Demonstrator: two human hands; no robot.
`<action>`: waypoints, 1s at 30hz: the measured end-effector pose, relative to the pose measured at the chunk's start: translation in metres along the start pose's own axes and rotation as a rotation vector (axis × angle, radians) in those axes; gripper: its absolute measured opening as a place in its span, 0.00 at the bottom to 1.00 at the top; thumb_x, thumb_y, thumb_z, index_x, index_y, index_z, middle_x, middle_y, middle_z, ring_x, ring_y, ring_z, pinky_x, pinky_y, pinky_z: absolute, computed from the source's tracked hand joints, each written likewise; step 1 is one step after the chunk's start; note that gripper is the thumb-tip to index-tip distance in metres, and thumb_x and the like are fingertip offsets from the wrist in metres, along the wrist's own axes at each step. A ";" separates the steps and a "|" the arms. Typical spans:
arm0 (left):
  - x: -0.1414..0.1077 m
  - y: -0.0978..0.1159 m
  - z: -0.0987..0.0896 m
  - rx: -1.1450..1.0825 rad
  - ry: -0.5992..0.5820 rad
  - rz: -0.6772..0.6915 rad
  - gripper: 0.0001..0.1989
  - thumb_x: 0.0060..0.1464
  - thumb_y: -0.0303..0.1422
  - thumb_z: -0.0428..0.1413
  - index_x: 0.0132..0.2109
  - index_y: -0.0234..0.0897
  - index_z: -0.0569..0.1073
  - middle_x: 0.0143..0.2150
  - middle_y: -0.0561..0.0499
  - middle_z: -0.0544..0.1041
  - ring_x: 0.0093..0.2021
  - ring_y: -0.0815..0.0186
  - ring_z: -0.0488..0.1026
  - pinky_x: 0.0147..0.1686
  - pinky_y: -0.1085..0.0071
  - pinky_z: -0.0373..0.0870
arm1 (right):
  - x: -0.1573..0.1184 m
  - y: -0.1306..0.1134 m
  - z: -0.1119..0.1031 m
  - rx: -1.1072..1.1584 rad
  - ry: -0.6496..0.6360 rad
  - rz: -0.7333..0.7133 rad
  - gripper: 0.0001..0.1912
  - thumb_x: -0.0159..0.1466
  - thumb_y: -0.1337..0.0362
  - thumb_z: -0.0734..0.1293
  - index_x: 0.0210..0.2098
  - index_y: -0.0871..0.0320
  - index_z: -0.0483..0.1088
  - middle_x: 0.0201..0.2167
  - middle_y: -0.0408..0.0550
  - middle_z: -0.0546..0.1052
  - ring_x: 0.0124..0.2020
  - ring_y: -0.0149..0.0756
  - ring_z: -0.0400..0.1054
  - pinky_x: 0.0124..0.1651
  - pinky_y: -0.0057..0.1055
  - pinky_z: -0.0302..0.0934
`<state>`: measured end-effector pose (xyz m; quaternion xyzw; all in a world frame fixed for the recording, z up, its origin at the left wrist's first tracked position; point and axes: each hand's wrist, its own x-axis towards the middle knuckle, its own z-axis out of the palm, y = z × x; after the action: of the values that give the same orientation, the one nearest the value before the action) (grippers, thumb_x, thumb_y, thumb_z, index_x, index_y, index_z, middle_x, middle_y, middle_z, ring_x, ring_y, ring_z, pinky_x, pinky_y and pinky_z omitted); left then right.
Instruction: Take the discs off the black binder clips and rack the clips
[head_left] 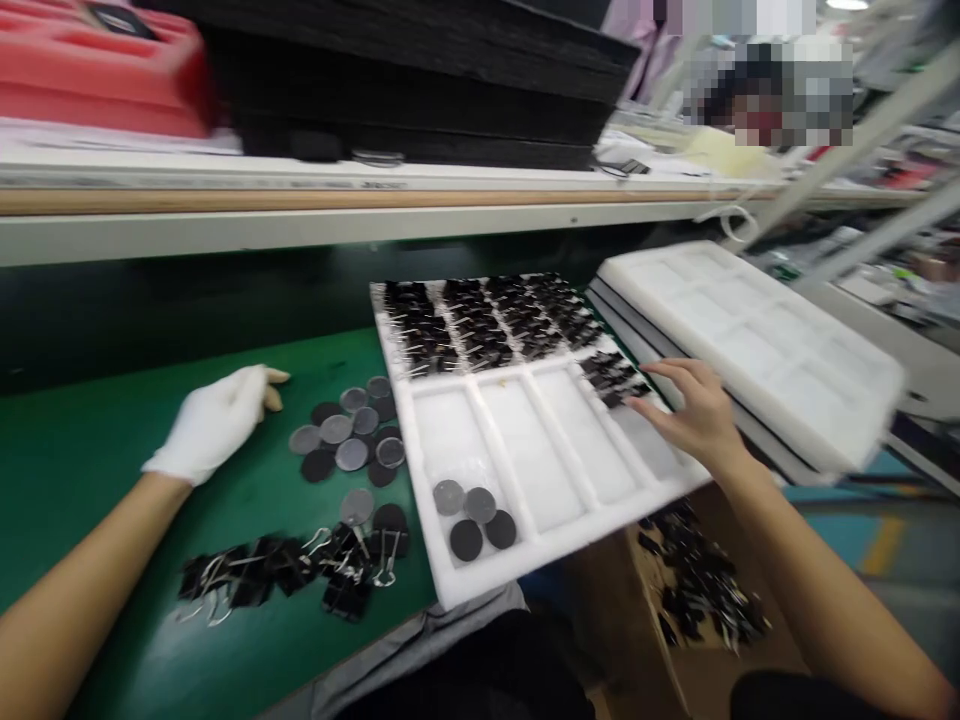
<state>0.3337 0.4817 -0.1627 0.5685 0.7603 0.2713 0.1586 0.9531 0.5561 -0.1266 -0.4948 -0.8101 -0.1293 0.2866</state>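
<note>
A white foam tray [442, 580] with compartments lies tilted at the table's front edge. Rows of black clips [480, 325] fill its back compartments, and more clips [607, 375] lie in the right one. My bare right hand [694, 405] is at these, thumb and fingers apart, with nothing visible between them. Four discs, dark and grey, lie in the front left compartment, the grey disc [448, 497] among them. My left hand [225, 415], in a white glove with bare fingertips, hovers over the green table left of several loose discs [352, 455]; its fingers are loosely spread and hold nothing.
Black binder clips [277, 570] lie on the green table [45, 450] in front. Stacked white trays [757, 350] stand at the right. Below is a cardboard box [667, 640] with clips. A shelf [300, 225] carries black foam [420, 90] and a red foam piece [112, 80]. A person is at the back right.
</note>
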 end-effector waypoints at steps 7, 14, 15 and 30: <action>-0.028 0.002 0.001 -0.025 0.093 -0.015 0.19 0.57 0.52 0.59 0.40 0.40 0.75 0.33 0.52 0.79 0.33 0.63 0.75 0.35 0.69 0.67 | 0.068 -0.176 0.029 0.314 -0.275 -0.792 0.09 0.72 0.63 0.67 0.51 0.49 0.74 0.40 0.48 0.82 0.41 0.44 0.77 0.46 0.42 0.67; -0.130 -0.070 -0.051 0.498 0.396 -0.047 0.22 0.65 0.48 0.53 0.55 0.39 0.78 0.52 0.38 0.78 0.54 0.51 0.74 0.56 0.57 0.64 | 0.074 -0.264 0.078 0.428 -0.351 -1.027 0.12 0.75 0.59 0.60 0.48 0.55 0.74 0.41 0.53 0.79 0.36 0.43 0.74 0.39 0.40 0.67; -0.144 -0.083 -0.065 0.559 0.484 -0.160 0.26 0.62 0.50 0.56 0.59 0.39 0.76 0.57 0.36 0.76 0.58 0.47 0.71 0.58 0.54 0.62 | 0.075 -0.268 0.085 0.420 -0.322 -1.017 0.13 0.75 0.58 0.60 0.49 0.56 0.73 0.43 0.55 0.79 0.37 0.44 0.74 0.39 0.41 0.67; -0.200 -0.168 -0.148 0.431 0.337 -0.575 0.29 0.54 0.55 0.60 0.51 0.37 0.79 0.48 0.43 0.80 0.46 0.55 0.77 0.49 0.61 0.73 | 0.097 -0.306 0.121 0.606 -0.648 -0.777 0.12 0.68 0.60 0.69 0.51 0.52 0.75 0.45 0.51 0.79 0.38 0.41 0.76 0.39 0.37 0.69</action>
<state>0.1822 0.2226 -0.1572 0.3004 0.9433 0.1393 -0.0219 0.6109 0.5404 -0.1434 -0.0719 -0.9791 0.1703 0.0847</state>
